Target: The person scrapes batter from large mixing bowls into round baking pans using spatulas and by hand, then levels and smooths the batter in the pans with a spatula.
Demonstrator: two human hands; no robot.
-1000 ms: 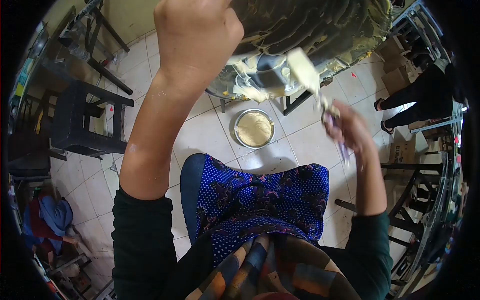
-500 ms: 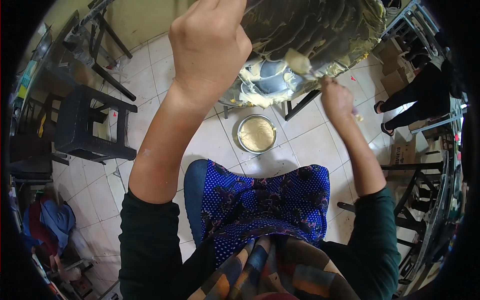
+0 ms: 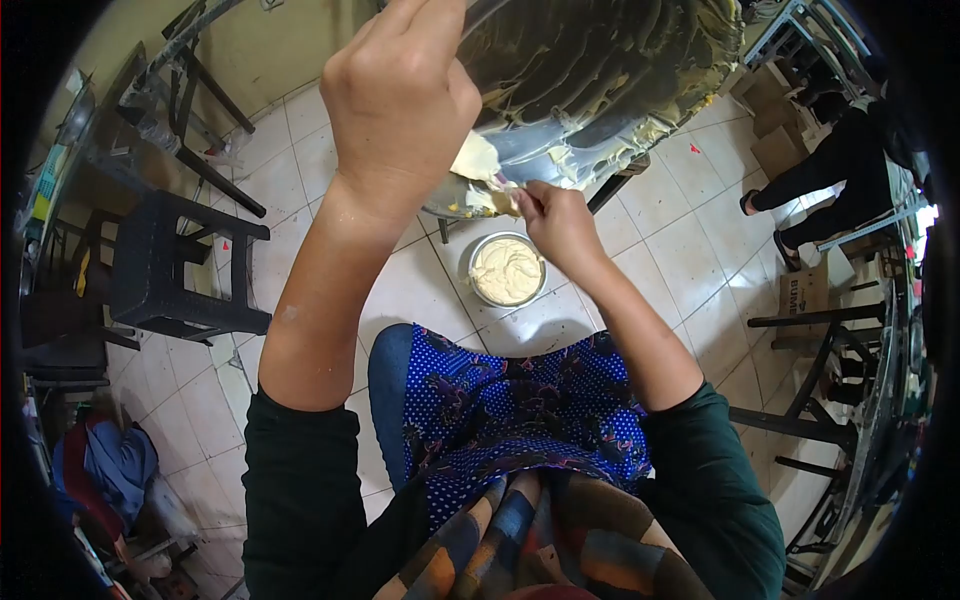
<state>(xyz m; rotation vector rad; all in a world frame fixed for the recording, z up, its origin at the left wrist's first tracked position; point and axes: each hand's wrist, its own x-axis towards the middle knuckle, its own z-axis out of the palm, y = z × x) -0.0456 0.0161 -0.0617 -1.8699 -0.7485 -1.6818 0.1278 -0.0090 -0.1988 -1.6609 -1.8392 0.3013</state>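
A large metal bowl (image 3: 600, 70), its inside smeared with pale yellow cream, is tilted towards me at the top of the head view. My left hand (image 3: 400, 100) is closed at its left edge; the fingertips run out of view. My right hand (image 3: 562, 228) grips a spatula (image 3: 478, 160) by its handle, below the bowl's near rim. Cream coats the spatula's blade, which lies at the bowl's lower left, close to my left wrist. Under the bowl, a small round metal bowl (image 3: 542, 287) stands on the floor with pale yellow cream (image 3: 507, 268) in it.
A black plastic stool (image 3: 150, 270) stands on the tiled floor (image 3: 400, 270) at left. To the right are a person's dark-trousered legs (image 3: 840, 180), cardboard boxes (image 3: 775, 145) and a dark-legged stand (image 3: 815, 390). Blue cloth (image 3: 118, 465) lies at lower left.
My right hand has moved left with the spatula, from the bowl's right part to its lower left rim. The large bowl and my left hand have shifted slightly left in view.
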